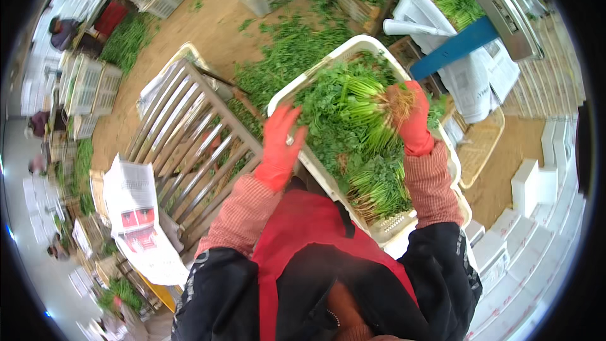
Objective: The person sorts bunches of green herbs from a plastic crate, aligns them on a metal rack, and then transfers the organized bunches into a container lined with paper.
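Observation:
My right hand (416,121), in a red rubber glove, is closed around the root end of a bunch of leafy greens (362,102) that looks like coriander or celery. Its pale stems and leaves fan out to the left, and its brown roots show beside the glove. The bunch lies over other greens (378,187) in a white plastic crate (322,170). At the crate's left side is my left hand (282,139), also red-gloved, with fingers apart and nothing in it. Some fingers of my right hand are hidden by the roots.
A slatted metal rack (203,113) stands left, with printed paper (135,218) over its near end. Trimmed leaves (284,52) cover the floor ahead. A scale with a blue post (454,47) stands right, by a paper-lined crate of greens (457,2). White boxes (513,255) line the lower right.

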Motion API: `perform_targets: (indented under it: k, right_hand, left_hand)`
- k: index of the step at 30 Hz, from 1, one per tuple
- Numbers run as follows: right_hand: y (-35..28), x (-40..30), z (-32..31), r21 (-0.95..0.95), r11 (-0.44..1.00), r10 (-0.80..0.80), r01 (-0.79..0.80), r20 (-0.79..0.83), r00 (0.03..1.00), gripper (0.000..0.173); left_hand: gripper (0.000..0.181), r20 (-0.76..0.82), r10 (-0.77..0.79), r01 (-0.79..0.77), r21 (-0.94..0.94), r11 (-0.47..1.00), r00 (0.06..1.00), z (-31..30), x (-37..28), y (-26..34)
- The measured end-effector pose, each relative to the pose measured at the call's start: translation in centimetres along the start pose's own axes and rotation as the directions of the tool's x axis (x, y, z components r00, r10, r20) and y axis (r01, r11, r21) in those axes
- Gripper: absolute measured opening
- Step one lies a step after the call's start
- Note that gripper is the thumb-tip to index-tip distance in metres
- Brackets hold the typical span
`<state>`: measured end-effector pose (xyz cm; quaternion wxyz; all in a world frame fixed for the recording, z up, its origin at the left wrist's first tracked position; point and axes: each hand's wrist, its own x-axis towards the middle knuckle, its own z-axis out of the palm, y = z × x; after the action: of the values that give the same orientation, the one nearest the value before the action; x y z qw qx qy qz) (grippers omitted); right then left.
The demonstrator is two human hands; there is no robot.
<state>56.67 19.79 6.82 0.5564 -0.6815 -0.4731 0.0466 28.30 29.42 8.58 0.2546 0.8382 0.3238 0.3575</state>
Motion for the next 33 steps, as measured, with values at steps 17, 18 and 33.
perform_targets:
  k: [17,18,33]
  right_hand:
    - [-21.6,6.8,11.3,0.138,0.987,-0.123,0.082,0.322,0.939,0.014]
    - [-21.5,7.6,10.9,0.162,0.984,-0.124,0.074,0.32,0.939,0.014]
    - [-30.2,8.1,34.6,0.038,0.76,0.068,-0.649,0.988,0.138,0.037]
  left_hand:
    - [0.026,-0.532,-0.586,0.356,-0.477,0.804,0.612,-21.2,9.5,-20.6]
    - [0.026,-0.615,-0.54,0.401,-0.363,0.841,0.575,-25.2,10.7,-21.7]
    - [0.07,0.685,-0.232,0.716,-0.602,0.353,0.691,-29.2,-0.6,-17.5]
